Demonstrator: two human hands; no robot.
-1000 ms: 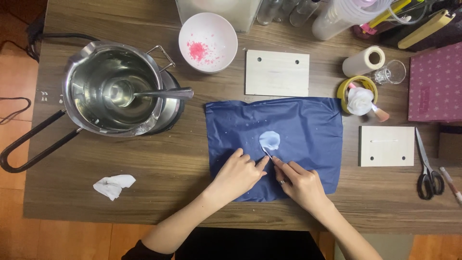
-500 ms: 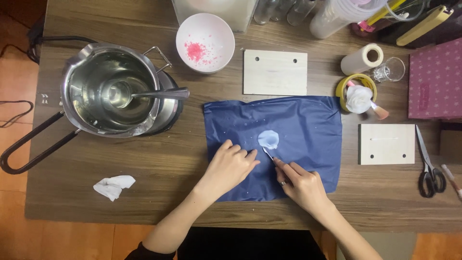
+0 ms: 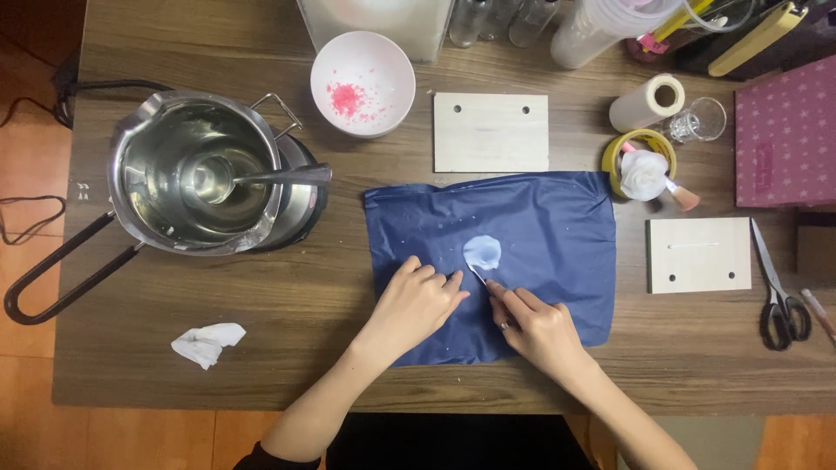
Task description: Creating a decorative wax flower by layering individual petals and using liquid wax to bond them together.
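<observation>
At the far left of the wooden table a steel pot stands on a small black burner, with a long dark handle reaching toward the near left. A metal spoon lies inside the pot, its handle pointing to the right. Near the front edge lies a crumpled white tissue. Farther back stands a white bowl with pink crumbs inside it.

In the middle a dark blue cloth is spread flat on the table. On it sits a small pale, round wax patch. The left hand lies flat on the cloth, just left of the patch, fingers spread and pressing the cloth down; it grips nothing. The right hand is closed around a thin metal tool, and the tip of the tool touches the near edge of the patch. A ring shows on one finger of this hand.

Behind the cloth lies a pale wooden board with two holes. At the right a yellow tape roll holds a white wax flower, and a paper roll and a small glass stand behind it. A second wooden board lies right of the cloth, then the scissors. A purple box with stars is at the far right.
</observation>
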